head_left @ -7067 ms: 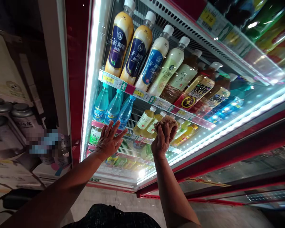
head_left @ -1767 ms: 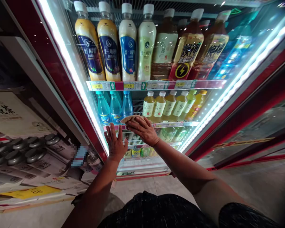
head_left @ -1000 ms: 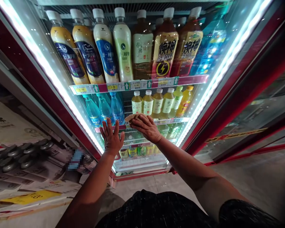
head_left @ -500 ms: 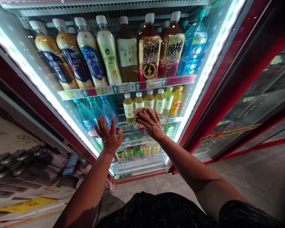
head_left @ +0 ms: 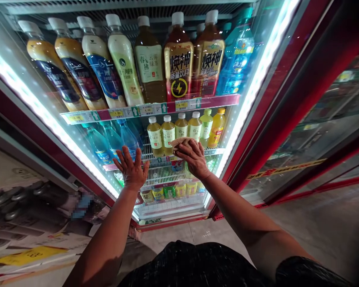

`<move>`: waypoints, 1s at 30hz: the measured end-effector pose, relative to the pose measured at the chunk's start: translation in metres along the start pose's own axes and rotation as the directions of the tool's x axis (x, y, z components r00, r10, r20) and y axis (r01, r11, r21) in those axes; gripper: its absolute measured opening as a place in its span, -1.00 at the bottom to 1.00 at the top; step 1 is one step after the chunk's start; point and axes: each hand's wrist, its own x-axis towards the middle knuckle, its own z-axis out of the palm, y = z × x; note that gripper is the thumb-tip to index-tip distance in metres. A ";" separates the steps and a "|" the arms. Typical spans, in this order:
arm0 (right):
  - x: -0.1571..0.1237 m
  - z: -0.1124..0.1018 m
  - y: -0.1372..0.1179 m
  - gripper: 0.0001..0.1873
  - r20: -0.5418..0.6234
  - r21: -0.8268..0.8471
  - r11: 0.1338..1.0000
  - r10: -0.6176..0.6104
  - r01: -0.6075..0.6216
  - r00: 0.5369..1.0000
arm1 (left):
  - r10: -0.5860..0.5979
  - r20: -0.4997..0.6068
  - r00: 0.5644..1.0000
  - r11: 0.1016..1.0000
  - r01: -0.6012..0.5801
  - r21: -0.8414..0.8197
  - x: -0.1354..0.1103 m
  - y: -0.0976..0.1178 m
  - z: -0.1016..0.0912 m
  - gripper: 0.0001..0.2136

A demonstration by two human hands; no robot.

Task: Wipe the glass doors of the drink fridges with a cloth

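Observation:
My right hand (head_left: 194, 160) presses a folded brown cloth (head_left: 179, 142) flat, at the height of the fridge's second shelf, in front of the small tea bottles (head_left: 154, 137). My left hand (head_left: 132, 167) is raised with its fingers spread, and nothing is in it. It appears in front of the blue bottles (head_left: 103, 143) on the same shelf. Both hands seem to be at the glass front (head_left: 167, 213) of the lit drinks fridge, though the glass itself is hard to make out.
Large drink bottles (head_left: 179, 59) fill the upper shelf, above a price-tag rail (head_left: 155, 109). Small packs (head_left: 169, 192) stand lower down. A red-framed cabinet (head_left: 302, 131) is at the right. Stacked goods (head_left: 20, 211) and a yellow tag (head_left: 30, 255) lie at the left.
The fridge and bottles have shifted left in view as the camera moved. My right hand with the cloth sits further right relative to the tea bottles. My left hand remains spread.

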 end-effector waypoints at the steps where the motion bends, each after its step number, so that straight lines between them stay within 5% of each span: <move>1: -0.002 -0.002 0.002 -0.36 0.017 0.003 1.000 -0.022 0.022 1.000 | -0.005 -0.008 1.000 1.000 0.005 -0.003 0.000 0.001 0.001 -0.29; 4: -0.004 -0.008 0.010 -0.38 0.088 -0.004 0.999 -0.054 0.055 0.995 | -0.038 -0.009 0.999 0.999 0.038 -0.017 0.000 0.004 0.003 -0.30; 9: -0.014 -0.009 0.019 -0.47 0.081 -0.078 0.995 0.076 -0.070 0.994 | -0.115 0.041 0.993 0.993 0.117 -0.036 0.000 0.009 0.003 -0.28; 15: -0.031 -0.015 0.030 -0.43 0.125 -0.005 1.000 -0.015 0.016 0.992 | -0.093 0.050 0.994 0.996 0.093 0.013 -0.005 0.007 0.005 -0.27; 22: -0.026 -0.021 0.045 -0.46 -0.089 -0.018 0.996 0.090 -0.092 0.992 | -0.115 0.031 0.993 0.993 0.114 0.034 -0.008 0.006 0.007 -0.28; 30: -0.035 -0.030 0.063 -0.47 -0.049 -0.065 0.991 0.113 -0.116 0.992 | -0.052 -0.039 0.998 0.998 0.053 0.043 -0.007 0.039 0.000 -0.31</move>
